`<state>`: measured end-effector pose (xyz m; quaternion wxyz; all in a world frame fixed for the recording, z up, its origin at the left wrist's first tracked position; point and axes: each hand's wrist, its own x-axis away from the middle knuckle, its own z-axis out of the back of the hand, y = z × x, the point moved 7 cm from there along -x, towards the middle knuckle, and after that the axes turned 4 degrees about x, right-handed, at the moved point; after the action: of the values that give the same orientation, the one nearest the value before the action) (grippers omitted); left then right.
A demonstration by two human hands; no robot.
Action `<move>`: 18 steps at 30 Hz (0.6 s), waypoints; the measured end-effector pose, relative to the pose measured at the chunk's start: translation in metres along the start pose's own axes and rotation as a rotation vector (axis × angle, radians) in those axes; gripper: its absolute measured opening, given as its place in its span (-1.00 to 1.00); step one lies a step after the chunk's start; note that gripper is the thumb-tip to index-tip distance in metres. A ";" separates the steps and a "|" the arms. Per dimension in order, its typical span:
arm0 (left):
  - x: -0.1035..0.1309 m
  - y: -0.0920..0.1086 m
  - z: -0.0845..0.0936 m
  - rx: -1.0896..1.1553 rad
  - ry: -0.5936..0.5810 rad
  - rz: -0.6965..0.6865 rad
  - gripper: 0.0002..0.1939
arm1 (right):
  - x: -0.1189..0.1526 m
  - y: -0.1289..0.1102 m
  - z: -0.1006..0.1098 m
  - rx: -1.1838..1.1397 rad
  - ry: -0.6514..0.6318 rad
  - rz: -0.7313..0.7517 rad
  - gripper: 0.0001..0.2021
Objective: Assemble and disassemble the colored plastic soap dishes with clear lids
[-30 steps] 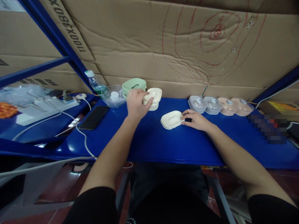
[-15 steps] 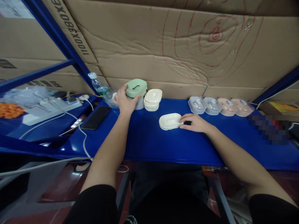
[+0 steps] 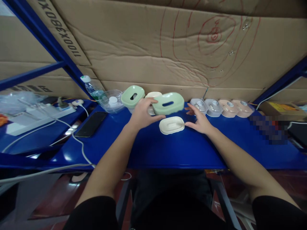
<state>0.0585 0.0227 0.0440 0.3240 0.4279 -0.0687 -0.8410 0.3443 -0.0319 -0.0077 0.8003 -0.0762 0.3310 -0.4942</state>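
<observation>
My left hand (image 3: 145,113) grips the left end of a light green plastic box part (image 3: 169,103) with a slot in its top, held up over the blue table. Below it a cream oval tray (image 3: 172,125) lies on the tabletop. My right hand (image 3: 198,118) is beside that tray with fingers apart, the thumb close to the tray's right end; whether it touches cannot be made out. Another green box part (image 3: 132,96) of the same shape stands behind my left hand. Partly hidden behind the lifted piece is the stack of cream trays (image 3: 153,94).
Several grey and pink lidded boxes (image 3: 214,108) stand in a row at the back right. At the left are clear plastic lids (image 3: 112,97), a water bottle (image 3: 92,88), a black phone (image 3: 91,124) and a white power strip (image 3: 43,113) with cables. Cardboard (image 3: 134,41) walls the back.
My left hand has lifted a green box part off its stack and carried it right, over the cream tray. My right hand has let go of the tray and opened.
</observation>
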 end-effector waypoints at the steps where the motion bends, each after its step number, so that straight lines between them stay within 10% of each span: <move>1: 0.002 0.010 -0.011 0.023 -0.085 -0.042 -0.30 | 0.000 0.002 0.000 0.008 -0.004 0.001 0.15; 8: 0.014 0.019 -0.054 0.016 -0.420 -0.009 -0.23 | 0.001 0.006 -0.005 0.032 0.006 0.132 -0.28; 18: 0.029 0.009 -0.074 -0.074 -0.689 0.106 0.19 | 0.001 0.011 -0.028 0.031 -0.193 0.098 -0.33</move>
<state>0.1066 0.0099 -0.0184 0.3400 0.1028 -0.1657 -0.9200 0.3358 -0.0219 -0.0350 0.8528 -0.0950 0.2480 -0.4496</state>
